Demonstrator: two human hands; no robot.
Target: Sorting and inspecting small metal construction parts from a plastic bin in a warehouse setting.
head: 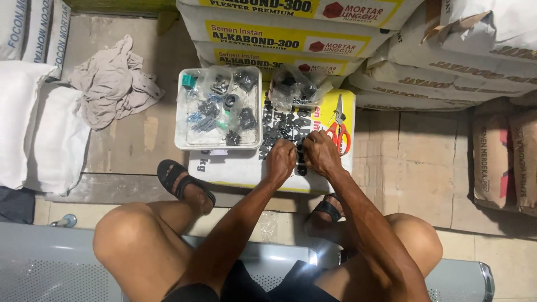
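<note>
A heap of small black parts (282, 126) is lying spread over the top of a flat white and yellow sack (246, 168) in the middle of the frame; the pieces are dark, glossy and too small to tell apart one by one. The left hand (279, 159) is resting at the lower edge of that heap with its fingers curled inward, pinching something small and dark, though what exactly it is gripping cannot be made out. The right hand (320, 152) is sitting just beside it, touching or nearly touching, knuckles up and fingers bent down into the same parts; whether it is holding a piece cannot be told.

Left of the heap, a white plastic tray (182, 142) is standing on the sack, carrying little clear bags of dark and bluish hardware. A crumpled clear bag (299, 86) with more black pieces is lying above the hands. Red-handled scissors (339, 130) are lying to the right of the right hand, blades pointing toward the top. A grey rag (114, 81) is lying crumpled at upper left on the floor.
</note>
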